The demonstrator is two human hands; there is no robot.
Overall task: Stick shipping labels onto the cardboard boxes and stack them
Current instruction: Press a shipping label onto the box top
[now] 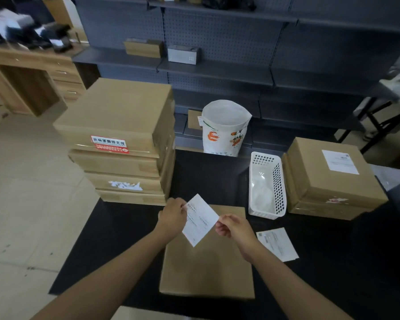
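A white shipping label [200, 219] hangs tilted in the air above a flat cardboard box [207, 269] that lies on the black table. My left hand [172, 215] pinches the label's left edge and my right hand [232, 226] pinches its right corner. A second label [277, 243] lies flat on the table right of the box. To the left stands a tall stack of several cardboard boxes [123, 139], the top one bearing a red sticker. At the right a labelled box [330, 172] sits on top of another.
A white perforated basket [267, 183] stands between the centre box and the right-hand boxes. A white printed bag [225, 128] stands open behind the black table [116, 239]. Grey pegboard shelving [217, 65] fills the back, and a wooden desk [32, 72] is at far left.
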